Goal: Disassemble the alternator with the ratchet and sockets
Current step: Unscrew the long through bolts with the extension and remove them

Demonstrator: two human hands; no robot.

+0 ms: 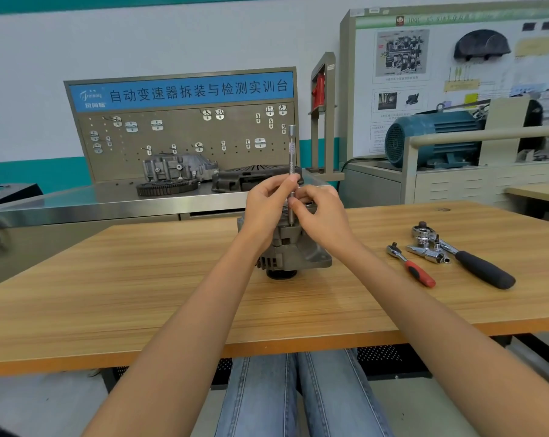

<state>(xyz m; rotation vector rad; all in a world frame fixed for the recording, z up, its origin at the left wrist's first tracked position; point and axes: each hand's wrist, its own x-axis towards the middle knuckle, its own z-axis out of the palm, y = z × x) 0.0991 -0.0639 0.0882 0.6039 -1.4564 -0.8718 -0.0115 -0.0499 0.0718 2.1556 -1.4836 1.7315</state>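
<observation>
Jeans-clad legs (301,395) sit under the wooden counter (141,298). On it, mid-counter, the alternator (293,252) stands with a long extension bar (291,171) upright on top, left hand (267,203) and right hand (322,216) both pinching the bar. Off right lie a red-handled ratchet (412,264), loose sockets (426,247) and a black-handled ratchet (475,263).

Wooden table (141,294) in front; steel workbench (78,203) behind with pegboard (185,137); white wall (141,42) banded teal; poster board (440,74) right.
</observation>
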